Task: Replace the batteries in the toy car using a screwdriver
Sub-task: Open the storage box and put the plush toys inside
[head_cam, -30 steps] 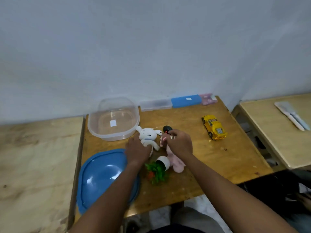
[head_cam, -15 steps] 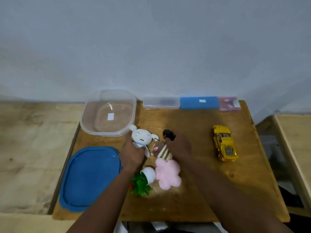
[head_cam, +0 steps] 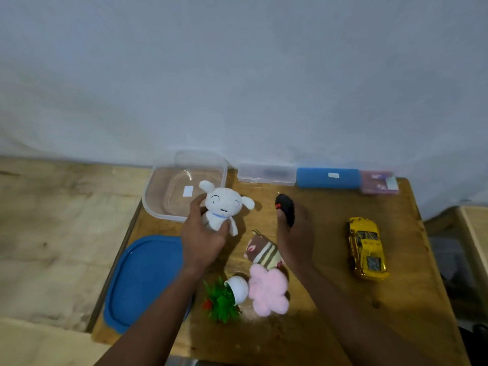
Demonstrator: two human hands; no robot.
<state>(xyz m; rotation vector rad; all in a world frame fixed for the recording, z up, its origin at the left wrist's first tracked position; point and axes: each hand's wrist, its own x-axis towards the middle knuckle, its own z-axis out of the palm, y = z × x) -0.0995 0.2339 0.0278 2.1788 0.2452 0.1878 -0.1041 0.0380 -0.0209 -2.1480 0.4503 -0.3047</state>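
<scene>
The yellow toy car [head_cam: 367, 249] lies on the right side of the wooden table [head_cam: 330, 320], untouched. My left hand [head_cam: 202, 235] grips a white plush dog [head_cam: 223, 207] and holds it raised next to the clear tub. My right hand [head_cam: 295, 237] holds a small black remote [head_cam: 285, 207] with red buttons, left of the car. No screwdriver or batteries can be made out.
A clear plastic tub [head_cam: 169, 191] stands at the back left, its blue lid [head_cam: 142, 278] in front of it. A striped plush [head_cam: 264, 250], a pink flower plush [head_cam: 268, 291] and a tipped toy plant [head_cam: 224, 299] lie mid-table. Clear, blue and pink cases [head_cam: 327, 177] line the wall.
My left hand has lifted the white plush dog toward the tub. My right hand has picked up the black remote. The camera view has shifted and moved closer.
</scene>
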